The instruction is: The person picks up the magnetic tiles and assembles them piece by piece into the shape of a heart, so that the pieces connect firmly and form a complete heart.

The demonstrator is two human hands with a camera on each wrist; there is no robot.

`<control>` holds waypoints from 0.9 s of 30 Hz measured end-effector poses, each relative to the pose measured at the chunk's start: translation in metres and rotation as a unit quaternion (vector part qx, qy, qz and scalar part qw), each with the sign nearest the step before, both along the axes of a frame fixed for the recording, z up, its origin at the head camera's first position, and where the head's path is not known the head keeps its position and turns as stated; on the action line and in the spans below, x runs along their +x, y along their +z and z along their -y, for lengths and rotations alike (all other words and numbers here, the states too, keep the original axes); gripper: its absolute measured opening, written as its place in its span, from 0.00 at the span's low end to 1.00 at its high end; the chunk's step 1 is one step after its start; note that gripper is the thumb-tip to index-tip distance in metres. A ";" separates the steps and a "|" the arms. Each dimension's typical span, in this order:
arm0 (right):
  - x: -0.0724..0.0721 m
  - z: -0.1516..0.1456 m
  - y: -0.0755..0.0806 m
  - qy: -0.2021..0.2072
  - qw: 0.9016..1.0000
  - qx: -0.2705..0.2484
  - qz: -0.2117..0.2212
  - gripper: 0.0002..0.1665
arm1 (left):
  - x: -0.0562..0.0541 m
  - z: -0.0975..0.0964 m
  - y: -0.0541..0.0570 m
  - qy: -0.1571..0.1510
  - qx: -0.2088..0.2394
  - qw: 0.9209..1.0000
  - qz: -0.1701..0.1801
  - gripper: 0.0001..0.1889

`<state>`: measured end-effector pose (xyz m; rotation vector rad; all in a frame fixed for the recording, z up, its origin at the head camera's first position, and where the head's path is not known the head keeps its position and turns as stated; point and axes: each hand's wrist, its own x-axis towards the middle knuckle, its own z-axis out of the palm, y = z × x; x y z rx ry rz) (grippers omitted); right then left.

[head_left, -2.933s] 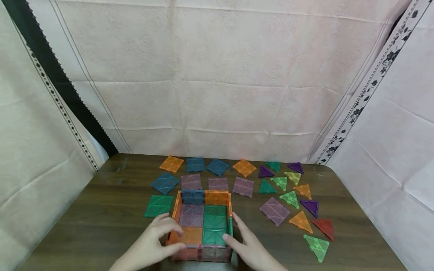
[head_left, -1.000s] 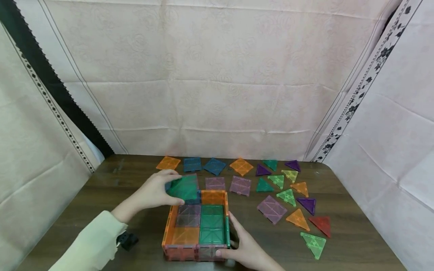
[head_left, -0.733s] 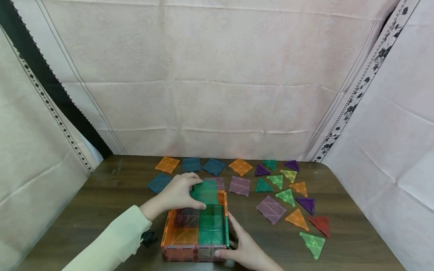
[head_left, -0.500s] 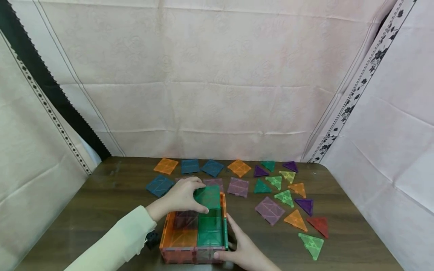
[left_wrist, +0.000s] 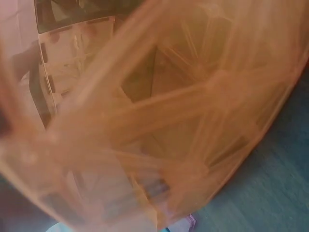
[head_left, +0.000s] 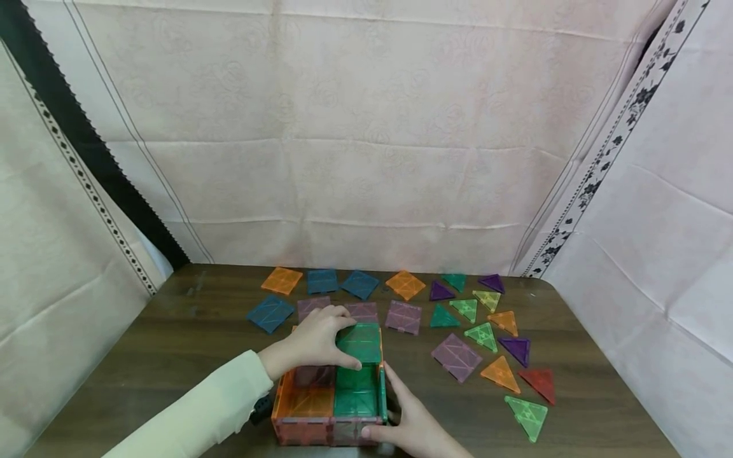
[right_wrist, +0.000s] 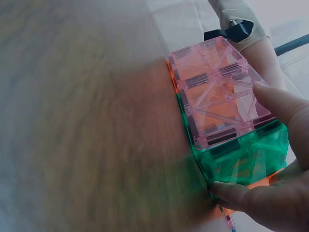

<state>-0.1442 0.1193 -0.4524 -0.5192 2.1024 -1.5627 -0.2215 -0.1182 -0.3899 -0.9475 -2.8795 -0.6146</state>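
A box of see-through magnetic tiles (head_left: 303, 431) stands at the front of the table, with pink front, orange left and green right walls. My left hand (head_left: 317, 340) pinches a green square magnetic tile (head_left: 362, 343) by its left side, over the box's back right corner. My right hand (head_left: 418, 420) holds the box's front right corner, its thumb on the pink front wall and fingers along the green side. In the right wrist view, that thumb lies on a pink tile (right_wrist: 231, 101) beside the green wall (right_wrist: 246, 154). An orange tile (left_wrist: 159, 116) fills the left wrist view, blurred.
Behind the box lie loose square tiles, among them a blue one (head_left: 270, 313), an orange one (head_left: 404, 284) and a purple one (head_left: 403, 317). Several triangles, including a red one (head_left: 539, 384) and a light green one (head_left: 527, 416), spread over the right side.
My left hand picked up the green square from the table's left and carried it right, then lowered it at the box's back right corner. My right hand stays at the box's corner.
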 end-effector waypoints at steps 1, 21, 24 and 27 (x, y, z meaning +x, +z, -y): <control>0.000 0.000 0.000 -0.002 1.000 0.005 -0.002 0.59 | 0.000 0.002 0.000 -0.003 0.002 1.000 0.008 0.39; -0.002 -0.001 -0.004 -0.001 1.000 -0.008 0.000 0.60 | -0.041 0.110 -0.024 0.185 0.166 0.967 0.050 0.48; -0.002 -0.001 -0.005 -0.003 1.000 -0.005 0.002 0.59 | -0.045 0.121 -0.036 0.206 0.156 0.965 0.053 0.50; -0.002 -0.001 -0.005 -0.006 1.000 -0.001 0.006 0.59 | -0.050 0.130 -0.048 0.215 0.143 0.964 0.067 0.51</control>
